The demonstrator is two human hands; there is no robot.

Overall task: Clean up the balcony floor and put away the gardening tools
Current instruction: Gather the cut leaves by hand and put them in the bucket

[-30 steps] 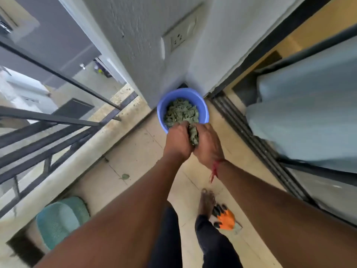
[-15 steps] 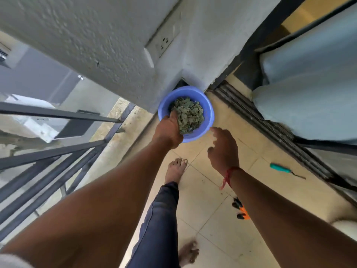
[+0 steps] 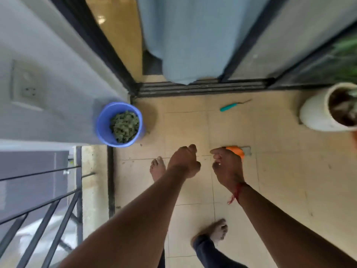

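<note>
Both hands have come away from the bucket (image 3: 119, 124) since half a second ago, when our left hand gripped its rim; it now stands alone on the floor. At far left the railing (image 3: 44, 190) and a raised curb (image 3: 94, 182) close off the balcony edge. Past them the wall (image 3: 63, 78) with its socket (image 3: 27, 88) juts out to a corner. The bucket sits in that corner, upright, touching the wall or just beside it, with the leaves (image 3: 125, 126) heaped inside. Along the far side the door track (image 3: 202, 87) bounds the tiles (image 3: 280, 180), and above it the curtain (image 3: 189, 39) hangs with a gap of indoor floor to its left. Bare tiles lie open from the bucket rightward. Our left foot (image 3: 157, 167) stands near the bucket, and our left hand (image 3: 184, 161) hangs above the tiles just right of it, fingers loosely curled under, empty. Our right hand (image 3: 228, 167) is close beside it but apart, palm turned inward, fingers slack and half bent, grasping nothing; a red thread (image 3: 236, 192) circles the wrist. An orange glove (image 3: 236, 150) lies on the floor, partly hidden behind that hand. Farther off, near the track, lies a teal tool (image 3: 229, 107). Our right foot (image 3: 216, 232) is lower down, well apart from both. At far right a white pot (image 3: 316, 115) stands near the track.
</note>
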